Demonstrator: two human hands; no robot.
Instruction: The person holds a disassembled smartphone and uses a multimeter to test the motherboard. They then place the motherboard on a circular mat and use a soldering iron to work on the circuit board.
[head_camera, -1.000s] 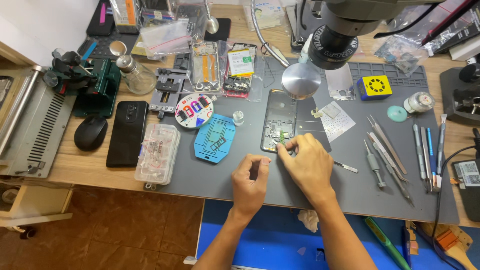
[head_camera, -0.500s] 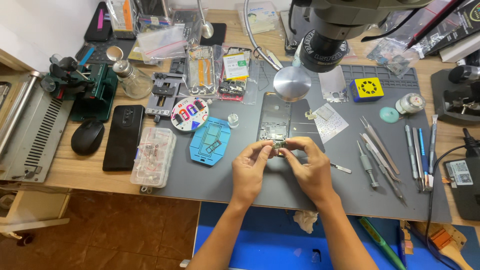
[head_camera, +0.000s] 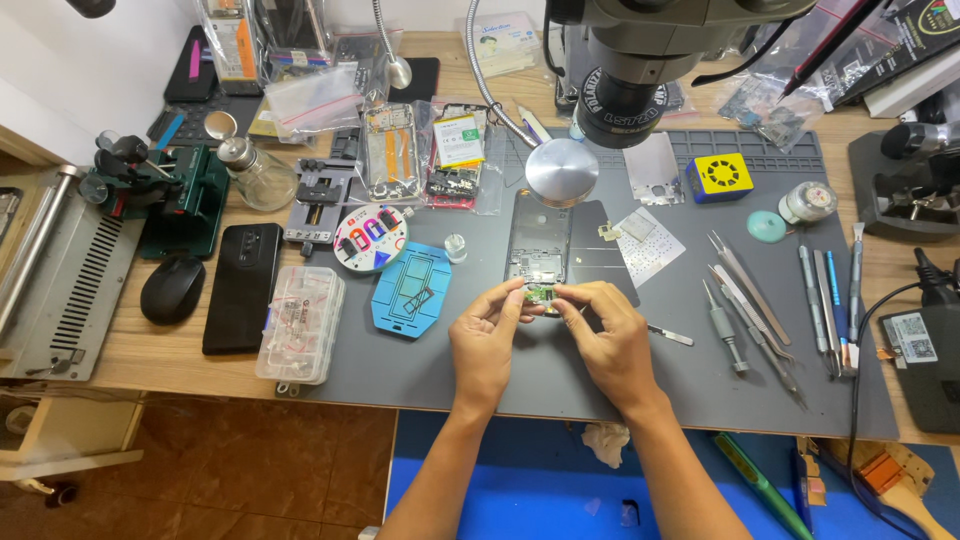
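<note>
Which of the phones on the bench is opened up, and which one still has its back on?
The opened phone lies under the microscope, just beyond both hands, insides showing. The black phone beside the mouse is closed.

Both arms are bare right up to the elbows, no sleeves, gloves, rings or watch on the left hand (head_camera: 487, 345) or right hand (head_camera: 612, 345).

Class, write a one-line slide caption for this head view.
Both hands, left and right, pinch a small green circuit board over an opened phone on a grey mat.
</note>
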